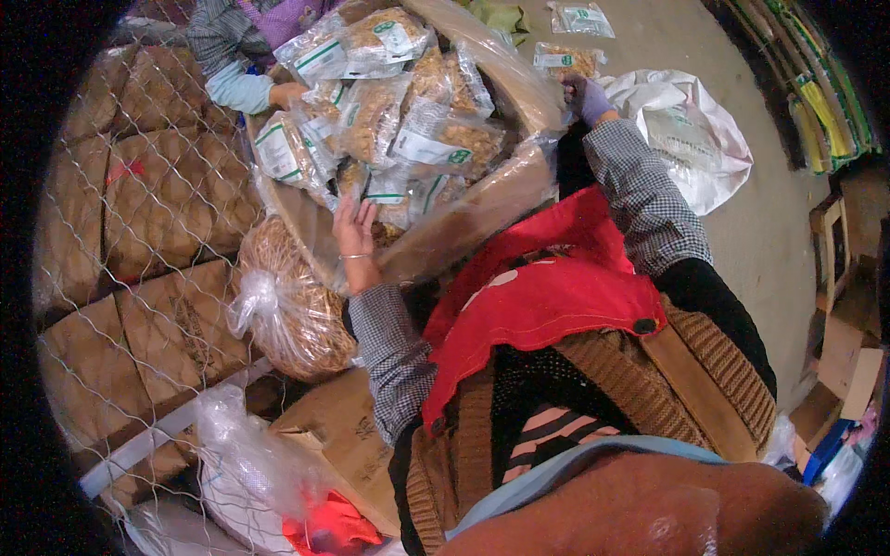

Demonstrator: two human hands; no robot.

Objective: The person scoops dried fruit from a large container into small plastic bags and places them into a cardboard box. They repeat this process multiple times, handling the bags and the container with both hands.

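In front of me stands a large cardboard carton (pixel 459 236) lined with clear plastic. It holds several clear packets (pixel 375 118) of dried tan food with white-and-green labels. My left hand (pixel 356 226), bare with a bangle at the wrist, is inside the near left wall, fingers apart beside the lowest packets. My right hand (pixel 588 99), in a purple glove, is just outside the right wall with its fingers curled. Close by its fingertips is another labelled packet (pixel 570 60); whether they grip it is unclear.
A co-worker's hand (pixel 286 94) reaches into the carton's far left. Wire mesh (pixel 160 229) stands before stacked brown cartons (pixel 174 187). A tied plastic bag (pixel 292 313) of tan strands leans beside my carton. A white sack (pixel 685 139) and a packet (pixel 581 19) lie on the floor.
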